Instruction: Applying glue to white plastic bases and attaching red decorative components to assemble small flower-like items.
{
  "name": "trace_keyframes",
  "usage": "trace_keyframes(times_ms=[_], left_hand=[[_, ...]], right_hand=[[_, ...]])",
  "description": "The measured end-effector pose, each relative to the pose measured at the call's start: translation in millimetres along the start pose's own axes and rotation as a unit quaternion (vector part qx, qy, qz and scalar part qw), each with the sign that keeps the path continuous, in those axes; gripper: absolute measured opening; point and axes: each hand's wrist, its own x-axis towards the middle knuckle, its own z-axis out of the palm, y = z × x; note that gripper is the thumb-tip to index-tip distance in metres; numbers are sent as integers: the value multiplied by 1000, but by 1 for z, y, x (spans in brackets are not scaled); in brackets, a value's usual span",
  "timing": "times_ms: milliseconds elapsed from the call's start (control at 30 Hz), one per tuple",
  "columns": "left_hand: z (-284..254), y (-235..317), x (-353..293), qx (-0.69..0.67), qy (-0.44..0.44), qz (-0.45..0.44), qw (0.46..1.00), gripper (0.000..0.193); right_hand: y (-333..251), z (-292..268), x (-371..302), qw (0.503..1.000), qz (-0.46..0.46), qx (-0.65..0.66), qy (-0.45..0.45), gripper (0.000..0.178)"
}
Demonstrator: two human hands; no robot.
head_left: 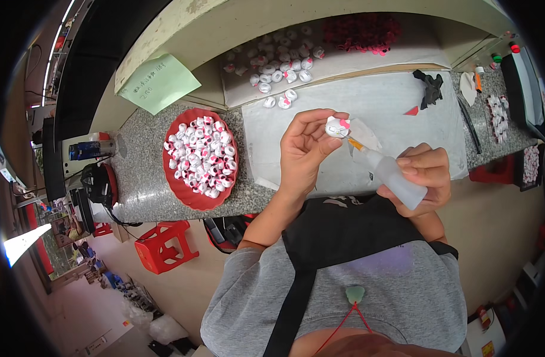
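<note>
Between the thumb and fingers of my left hand (pixel 306 146) is a small white cat-head figurine (pixel 336 127) with a pink bow. A translucent white squeeze bottle (pixel 397 180) with an orange tip lies tilted in my right hand (pixel 426 175), fingers wrapped round its body. Its nozzle (pixel 357 144) points at the lower side of the figurine; whether they touch I cannot tell. Left of my hands, a red scalloped tray (pixel 172 191) holds many similar white and pink heads. White paper (pixel 266 137) covers the bench below my hands.
More white heads (pixel 284 68) and a pile of dark pink pieces (pixel 361 33) lie on the shelf at the back. A black crumpled cloth (pixel 428 89) and a red scrap (pixel 411 111) rest on the paper. A green note (pixel 159 83) hangs at left; a red stool (pixel 166 247) stands below.
</note>
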Motion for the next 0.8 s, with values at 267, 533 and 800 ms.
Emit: trace_keyframes(times_ms=[267, 533, 800], left_hand=[[0, -1, -1, -1, 2, -5, 1000, 37], [0, -1, -1, -1, 1, -6, 1000, 37], [1, -2, -1, 7, -10, -14, 1000, 36]], right_hand=[[0, -1, -1, 1000, -4, -1, -15, 38], [3, -2, -2, 1000, -20, -1, -6, 37], [2, -1, -2, 1000, -17, 0, -13, 38]])
